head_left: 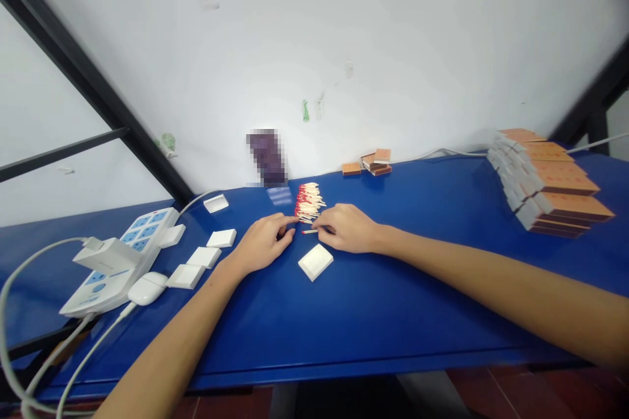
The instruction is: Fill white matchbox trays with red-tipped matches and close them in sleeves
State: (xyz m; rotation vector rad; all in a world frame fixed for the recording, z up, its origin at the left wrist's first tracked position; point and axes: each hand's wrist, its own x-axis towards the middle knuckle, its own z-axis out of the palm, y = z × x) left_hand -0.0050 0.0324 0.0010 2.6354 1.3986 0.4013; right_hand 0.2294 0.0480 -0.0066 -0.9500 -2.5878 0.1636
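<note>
Basically, nearest on the glossy blue table (373, 321) sits a shallow white tray (315, 262), prob. thin card: light, crushable, best held by opp. walls. Just beyond, a single match (308, 232) meets the right hand's (346, 229) fingertips; can't tell if pinched or just touched. Left hand (263, 242): thumb & index apart, nothing visibly gripped, index at the match pile (308, 201). Sticks look slim, stiff, prob. snappable; take mid-stick, off the red heads. Farther: flat orange-brown matchboxes (382, 156) by the wall.

Matches (309, 200) lie behind one tray (316, 262), left of stacked matchboxes (565, 178).
</note>
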